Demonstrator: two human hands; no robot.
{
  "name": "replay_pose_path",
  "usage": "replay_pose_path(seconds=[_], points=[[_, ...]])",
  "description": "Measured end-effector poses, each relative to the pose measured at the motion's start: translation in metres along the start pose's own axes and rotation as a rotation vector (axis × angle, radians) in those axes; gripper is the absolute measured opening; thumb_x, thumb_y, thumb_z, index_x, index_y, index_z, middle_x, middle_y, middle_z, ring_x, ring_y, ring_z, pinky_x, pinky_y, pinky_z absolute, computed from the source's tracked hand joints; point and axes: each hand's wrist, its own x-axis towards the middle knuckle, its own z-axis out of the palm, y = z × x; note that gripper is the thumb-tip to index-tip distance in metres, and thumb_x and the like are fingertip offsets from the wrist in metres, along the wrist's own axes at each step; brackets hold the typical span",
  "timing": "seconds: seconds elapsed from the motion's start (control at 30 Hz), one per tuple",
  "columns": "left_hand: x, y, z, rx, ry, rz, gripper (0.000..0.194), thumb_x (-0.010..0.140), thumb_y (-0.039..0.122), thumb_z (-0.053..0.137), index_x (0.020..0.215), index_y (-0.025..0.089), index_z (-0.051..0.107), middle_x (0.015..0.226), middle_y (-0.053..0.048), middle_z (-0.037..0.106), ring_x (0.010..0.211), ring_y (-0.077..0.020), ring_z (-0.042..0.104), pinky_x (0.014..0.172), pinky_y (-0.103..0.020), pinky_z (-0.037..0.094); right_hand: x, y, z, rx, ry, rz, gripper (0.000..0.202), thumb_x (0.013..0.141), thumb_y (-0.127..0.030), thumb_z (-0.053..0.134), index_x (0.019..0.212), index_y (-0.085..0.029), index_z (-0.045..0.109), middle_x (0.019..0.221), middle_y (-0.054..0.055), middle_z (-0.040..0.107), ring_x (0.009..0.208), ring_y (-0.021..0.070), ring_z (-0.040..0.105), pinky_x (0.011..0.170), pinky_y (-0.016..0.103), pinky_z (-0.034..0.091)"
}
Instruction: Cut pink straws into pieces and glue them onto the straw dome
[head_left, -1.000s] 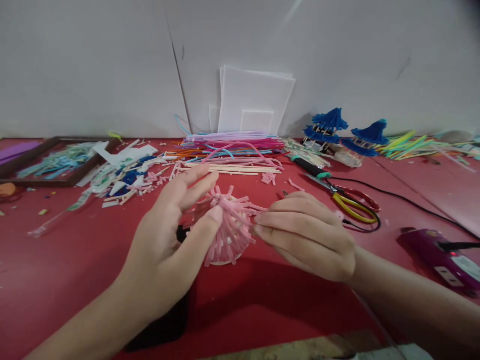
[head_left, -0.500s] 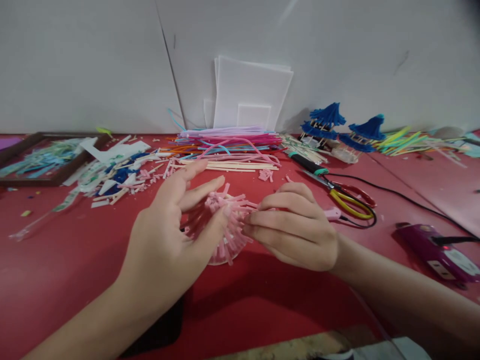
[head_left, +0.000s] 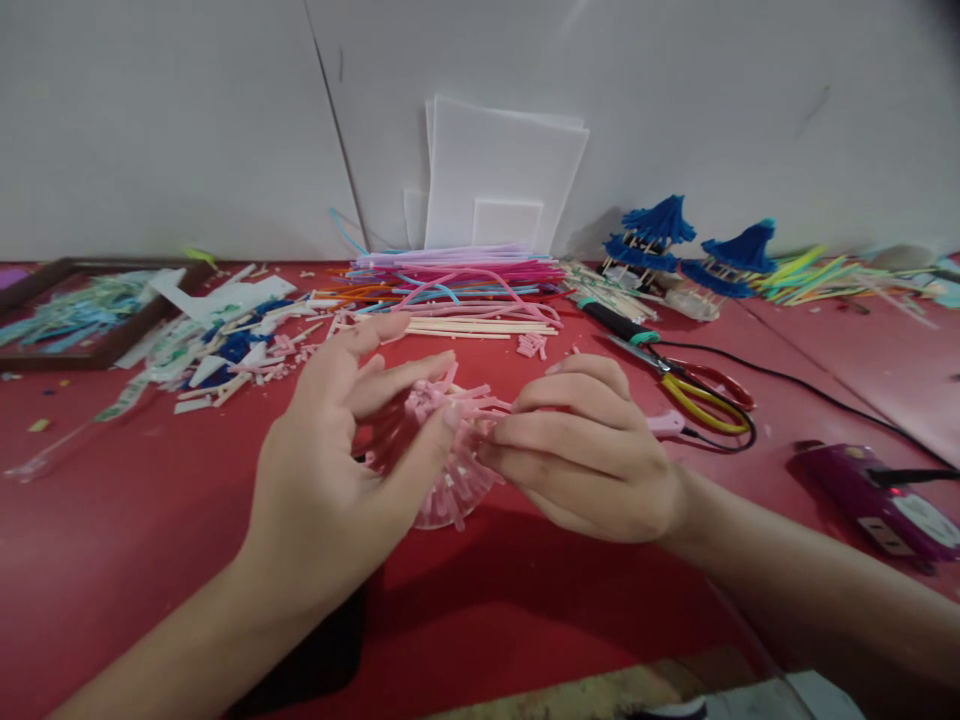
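Between my hands, above the red tabletop, is a round model built of short pink pipe-like sticks that fan out in tiers, with a clear rim at its bottom. My left hand grips it from the left, thumb across the front and forefinger at the top. On its right side, my right hand has its fingertips pinched together at the ends of the pink sticks. One thin pink stick seems to be in that pinch, though the fingers hide most of it.
Bundles of coloured sticks lie along the wall before white sheets. Scraps and a brown frame are left. At right are blue-roofed models, pliers, a corded tool and a purple power strip.
My right hand has shifted very slightly left, its fingertips closer in to the pink model. The left hand keeps its hold. The whole view has tilted a little.
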Motion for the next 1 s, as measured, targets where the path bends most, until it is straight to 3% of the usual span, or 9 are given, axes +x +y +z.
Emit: replay_pose_path(seconds=[0.1,0.3,0.43,0.57,0.73,0.87,1.0], points=[[0.0016,0.0008,0.0016,0.034,0.016,0.031,0.028,0.082,0.032,0.065,0.109,0.032,0.070,0.135,0.002,0.058,0.129,-0.0277,0.052,0.097,-0.035,0.057,-0.0004,0.0011,0.0006,-0.004,-0.002,-0.001,0.011,0.084,-0.012,0.067,0.077,-0.021,0.069,0.080,-0.005,0.074,0.082,0.0125,0.061,0.078,0.034,0.044],[0.0030,0.0025,0.0010,0.084,0.019,0.042,0.029,0.082,0.032,0.062,0.109,0.027,0.070,0.135,-0.001,0.057,0.123,-0.0275,0.057,0.081,-0.030,0.062,-0.0004,0.0010,0.0011,0.009,-0.006,0.012,0.009,0.083,-0.011,0.068,0.080,-0.019,0.069,0.081,-0.004,0.074,0.083,0.0123,0.061,0.077,0.033,0.044],[0.0038,0.0051,0.0009,0.110,0.019,0.077,0.027,0.083,0.030,0.060,0.107,0.026,0.070,0.134,-0.002,0.058,0.117,-0.0248,0.061,0.098,-0.034,0.056,-0.0007,0.0012,0.0005,0.005,-0.010,0.003,0.008,0.082,-0.012,0.069,0.081,-0.020,0.069,0.083,-0.005,0.074,0.083,0.0125,0.061,0.079,0.035,0.044],[0.0043,0.0070,0.0024,0.050,-0.015,0.091,0.028,0.086,0.031,0.056,0.111,0.023,0.066,0.121,-0.003,0.068,0.108,-0.0222,0.066,0.102,-0.035,0.053,-0.0003,0.0019,0.0003,0.005,-0.011,-0.021,0.013,0.082,-0.010,0.069,0.075,-0.020,0.067,0.085,-0.006,0.075,0.082,0.0122,0.061,0.078,0.034,0.044],[0.0023,0.0033,0.0056,0.005,-0.007,0.033,0.046,0.081,0.031,0.065,0.125,0.022,0.054,0.122,-0.004,0.068,0.107,-0.0215,0.068,0.105,-0.034,0.051,0.0006,-0.0002,0.0011,-0.015,-0.010,0.001,0.010,0.082,-0.011,0.070,0.082,-0.021,0.068,0.082,-0.005,0.074,0.083,0.0128,0.061,0.078,0.034,0.044],[0.0017,0.0035,0.0055,0.070,0.003,0.077,0.030,0.082,0.027,0.061,0.112,0.024,0.062,0.121,-0.002,0.068,0.103,-0.0217,0.069,0.103,-0.036,0.053,-0.0001,-0.0026,0.0015,-0.003,-0.019,0.009,0.009,0.082,-0.011,0.069,0.082,-0.020,0.069,0.083,-0.003,0.073,0.084,0.0130,0.062,0.079,0.034,0.045],[0.0014,0.0039,0.0044,0.073,-0.009,0.108,0.031,0.086,0.035,0.058,0.115,0.025,0.061,0.120,-0.005,0.067,0.113,-0.0254,0.065,0.099,-0.039,0.054,0.0001,-0.0020,0.0017,0.007,-0.026,0.015,0.013,0.084,-0.010,0.066,0.076,-0.021,0.067,0.083,-0.003,0.074,0.083,0.0135,0.061,0.082,0.034,0.046]])
